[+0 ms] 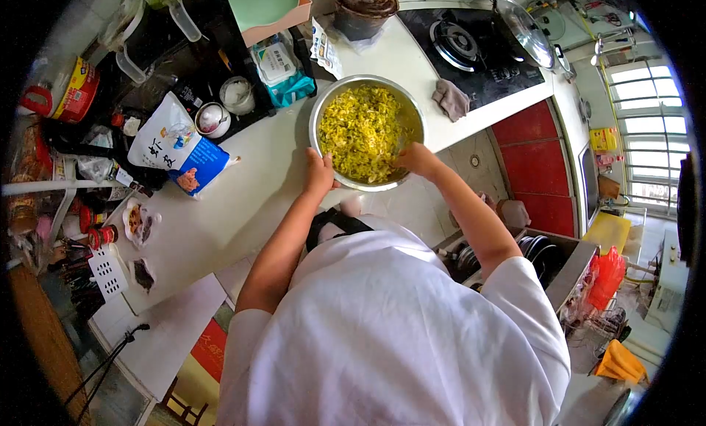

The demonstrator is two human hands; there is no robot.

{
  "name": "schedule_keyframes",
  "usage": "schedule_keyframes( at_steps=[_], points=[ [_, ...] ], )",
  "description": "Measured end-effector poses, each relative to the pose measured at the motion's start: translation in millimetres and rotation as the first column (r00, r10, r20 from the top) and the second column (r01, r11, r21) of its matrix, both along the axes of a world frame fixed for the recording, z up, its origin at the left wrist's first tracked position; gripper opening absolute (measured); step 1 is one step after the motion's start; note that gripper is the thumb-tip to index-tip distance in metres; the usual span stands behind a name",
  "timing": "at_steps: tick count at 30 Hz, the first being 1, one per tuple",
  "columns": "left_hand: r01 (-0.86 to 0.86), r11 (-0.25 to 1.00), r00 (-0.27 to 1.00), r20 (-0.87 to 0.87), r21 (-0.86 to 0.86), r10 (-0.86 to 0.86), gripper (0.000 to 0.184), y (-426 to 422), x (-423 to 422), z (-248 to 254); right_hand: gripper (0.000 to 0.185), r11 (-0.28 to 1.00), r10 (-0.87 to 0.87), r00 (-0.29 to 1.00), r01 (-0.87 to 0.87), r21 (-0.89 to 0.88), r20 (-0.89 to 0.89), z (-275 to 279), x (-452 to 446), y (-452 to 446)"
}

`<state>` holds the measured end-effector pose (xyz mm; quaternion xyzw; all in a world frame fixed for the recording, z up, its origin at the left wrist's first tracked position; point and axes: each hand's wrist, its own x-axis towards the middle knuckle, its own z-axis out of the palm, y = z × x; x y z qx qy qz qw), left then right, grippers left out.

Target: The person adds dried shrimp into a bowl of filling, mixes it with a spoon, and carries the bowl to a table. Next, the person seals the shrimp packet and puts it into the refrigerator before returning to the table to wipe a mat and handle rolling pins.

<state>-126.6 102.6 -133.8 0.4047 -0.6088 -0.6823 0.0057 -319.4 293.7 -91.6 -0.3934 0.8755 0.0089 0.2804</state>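
Observation:
A wide steel bowl point(418, 111) stands at the edge of the white counter, filled with a chopped yellow-green mixture point(360, 132). My left hand point(320, 172) is closed on the bowl's lower left rim. At the bowl's right side, my right hand point(416, 160) reaches over the rim with its fingers closed at the mixture; its fingertips and anything in them are hidden. Left of the bowl lies a blue and white packet point(180, 143), beside a small white jar point(212, 120) and an open container of white contents point(237, 95).
A black gas stove point(471, 55) with a large lidded pan point(523, 30) is at the upper right, a grey cloth point(451, 99) at its edge. Behind the bowl stands a dark pot point(363, 11). An open drawer point(573, 283) of dishes juts out at the right.

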Motion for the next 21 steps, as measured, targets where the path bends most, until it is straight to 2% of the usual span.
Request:
schedule_keyframes(
  at_steps=[1,3,4,5,7,8,9,10,12,13,15,17,21],
  points=[
    [0.002,1.0,1.0,-0.008,0.01,-0.002,0.07,-0.3,-0.7,-1.8,0.023,0.938,0.252,0.966,-0.257,-0.232,-0.053,-29.6,-9.0,4.9],
    [0.0,1.0,1.0,-0.013,0.017,0.0,0.07,-0.8,-0.6,-0.5,0.02,0.953,0.128,0.971,-0.063,-0.295,0.204,1.2,9.4,-11.8],
    [-0.012,0.999,1.0,-0.019,-0.03,0.011,0.052,0.5,-0.4,4.2,0.019,0.951,0.062,0.944,0.043,-0.307,0.325,18.6,19.7,-20.9],
    [-0.023,0.997,0.999,-0.023,-0.075,0.022,0.035,1.1,0.8,7.0,0.02,0.884,0.059,0.935,0.113,-0.453,0.349,15.1,20.9,-23.8],
    [-0.015,0.998,1.0,-0.012,-0.06,0.014,0.036,0.6,1.4,8.3,0.021,0.792,0.056,0.925,0.189,-0.58,0.377,13.4,16.1,-25.8],
    [-0.005,0.999,1.0,-0.007,-0.046,0.004,0.036,1.1,0.5,8.8,0.018,0.882,-0.131,0.909,0.289,-0.372,0.395,41.5,19.0,-37.7],
    [-0.002,0.999,1.0,-0.007,-0.047,0.001,0.036,1.8,0.2,8.4,0.023,0.91,-0.313,0.875,0.388,-0.148,0.368,60.4,19.7,-45.2],
    [-0.021,0.998,1.0,-0.012,-0.058,0.02,0.035,2.3,0.7,7.5,0.023,0.909,-0.314,0.875,0.389,-0.15,0.368,65.1,17.7,-46.6],
    [-0.046,0.997,0.999,-0.018,-0.069,0.045,0.034,2.6,1.6,9.1,0.027,0.945,-0.193,0.981,0.187,-0.269,0.001,76.6,17.2,-52.1],
    [-0.062,0.995,0.998,-0.024,-0.077,0.06,0.035,3.6,2.1,9.7,0.031,0.947,-0.174,0.982,0.144,-0.289,-0.081,82.7,20.7,-52.8],
    [-0.081,0.993,0.996,-0.03,-0.085,0.079,0.036,2.6,3.7,15.7,0.031,0.946,-0.211,0.971,0.174,-0.275,-0.109,93.9,32.2,-60.8],
    [-0.039,0.999,0.999,-0.033,0.002,0.039,0.041,-0.1,3.5,21.0,0.032,0.942,-0.25,0.958,0.208,-0.262,-0.14,91.5,35.5,-64.0],
    [-0.028,1.0,0.999,-0.025,-0.005,0.028,0.045,-0.3,5.1,20.4,0.032,0.86,-0.29,0.957,0.263,-0.437,0.005,78.1,41.2,-67.1]
  ],
)
